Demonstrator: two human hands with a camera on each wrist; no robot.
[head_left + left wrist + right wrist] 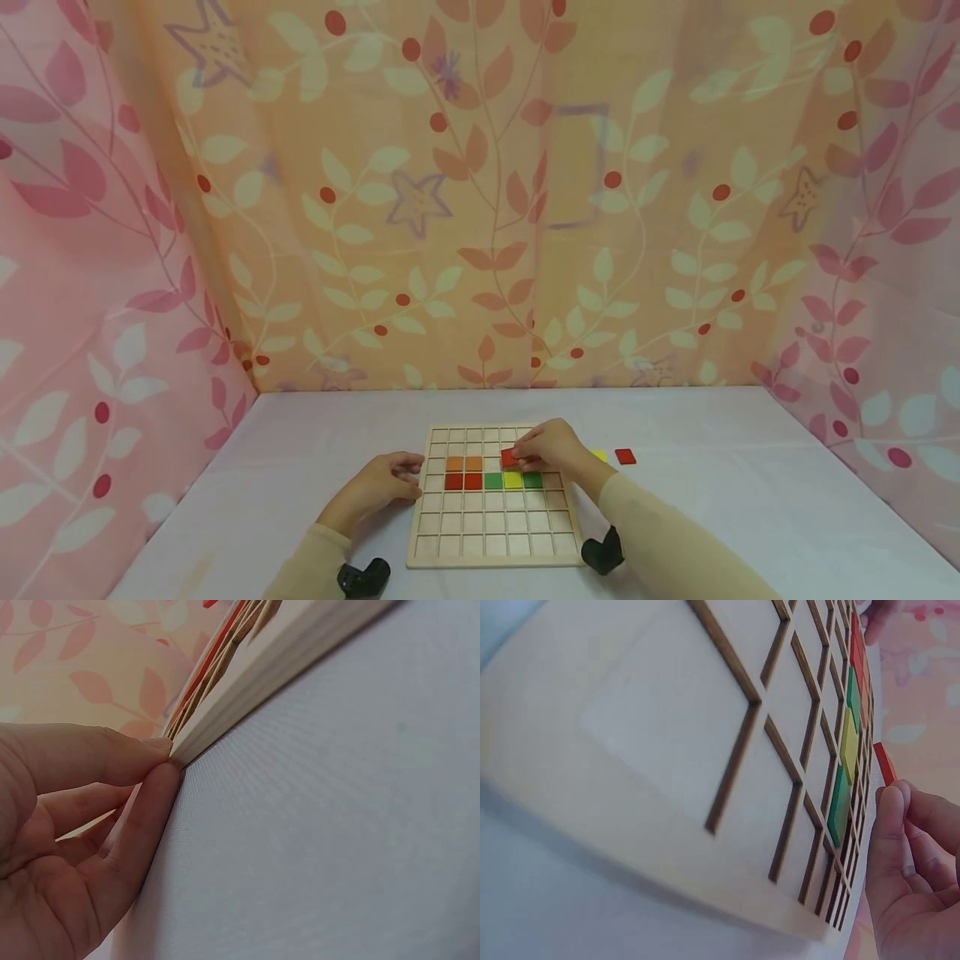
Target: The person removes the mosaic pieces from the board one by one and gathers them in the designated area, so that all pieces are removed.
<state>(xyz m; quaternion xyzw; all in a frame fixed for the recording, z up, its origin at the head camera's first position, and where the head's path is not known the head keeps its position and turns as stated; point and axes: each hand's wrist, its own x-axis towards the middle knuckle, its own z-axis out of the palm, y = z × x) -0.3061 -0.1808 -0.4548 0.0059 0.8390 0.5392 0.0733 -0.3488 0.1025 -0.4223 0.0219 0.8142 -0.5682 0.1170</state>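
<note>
A wooden grid board (495, 547) lies flat on the table. My right hand (557, 446) pinches a red square tile (885, 763) between thumb and fingertips, held tilted just over the board's upper right cells. At the left edge, my left hand (375, 490) grips the board's rim with thumb and finger, seen close in the left wrist view. Two orange tiles (454, 463) sit in one row of cells. Directly below them are two red tiles (453, 481), followed rightward by a green tile (492, 481), a yellow tile (513, 480) and another green tile (532, 481).
Right of the board, a loose red tile (626, 457) and a yellow tile (599, 455), partly hidden by the right arm, lie on the white tablecloth (705, 467). Patterned curtains (510, 250) enclose the table's back and sides. Black devices (603, 552) are worn at both wrists.
</note>
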